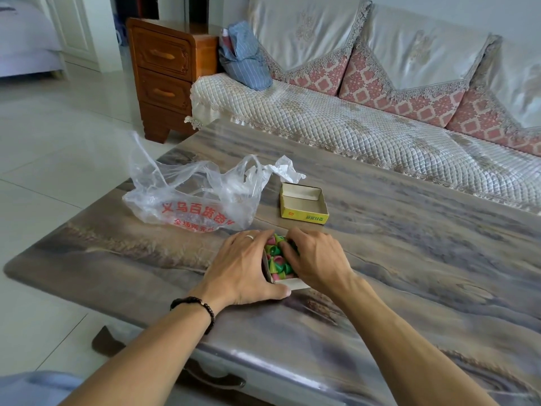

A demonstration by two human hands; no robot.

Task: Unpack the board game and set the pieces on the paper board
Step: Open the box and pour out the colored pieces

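A small open box (294, 283) on the table holds several pink and green cone-shaped game pieces (276, 259). My left hand (243, 265) grips the box's left side, thumb along its near edge. My right hand (316, 259) reaches into the box from the right, fingers curled among the pieces. The box's yellow lid (304, 213) lies upside down and empty farther back. No paper board is in sight.
A crumpled clear plastic bag (190, 197) with red print lies left of the lid. The marble-patterned table (409, 259) stretches to the right. A quilted sofa (351, 127) runs behind it, and a wooden cabinet (164, 74) stands at the back left.
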